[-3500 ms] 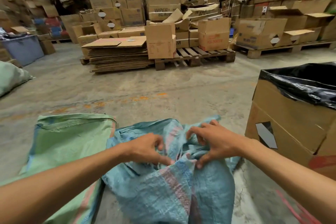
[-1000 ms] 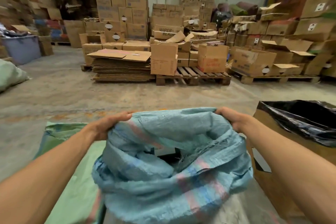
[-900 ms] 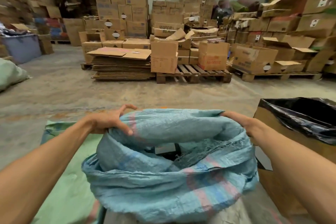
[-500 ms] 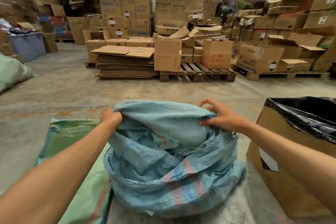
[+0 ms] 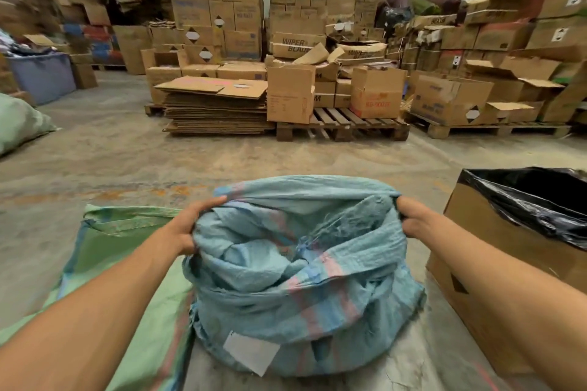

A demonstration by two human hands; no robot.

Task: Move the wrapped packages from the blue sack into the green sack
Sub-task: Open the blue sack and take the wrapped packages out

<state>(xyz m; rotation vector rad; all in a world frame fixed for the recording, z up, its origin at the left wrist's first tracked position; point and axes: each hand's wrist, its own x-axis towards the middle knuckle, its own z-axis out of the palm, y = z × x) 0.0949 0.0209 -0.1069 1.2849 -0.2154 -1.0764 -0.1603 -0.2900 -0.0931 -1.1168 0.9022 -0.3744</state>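
Both hands now grip the blue sack [image 5: 295, 282] rim, left hand [image 5: 190, 225] and right hand [image 5: 413, 219] spreading the mouth wider than a moment ago. No packages visible inside yet. Green sack [image 5: 117, 251] lies flat on the floor, touching its left side.

The concrete floor [image 5: 133, 155] carries the blue sack [image 5: 286, 305], the green sack [image 5: 104, 251] beside it, a lined cardboard box [image 5: 495, 260], and pallets [image 5: 343, 130].

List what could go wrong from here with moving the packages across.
1. The blue sack has a frayed rim where the left hand and right hand grip it; pulling may tear it.
2. The green sack lies flat, so it probably needs a hand to open it.
3. No packages show yet; reaching in would be blind.
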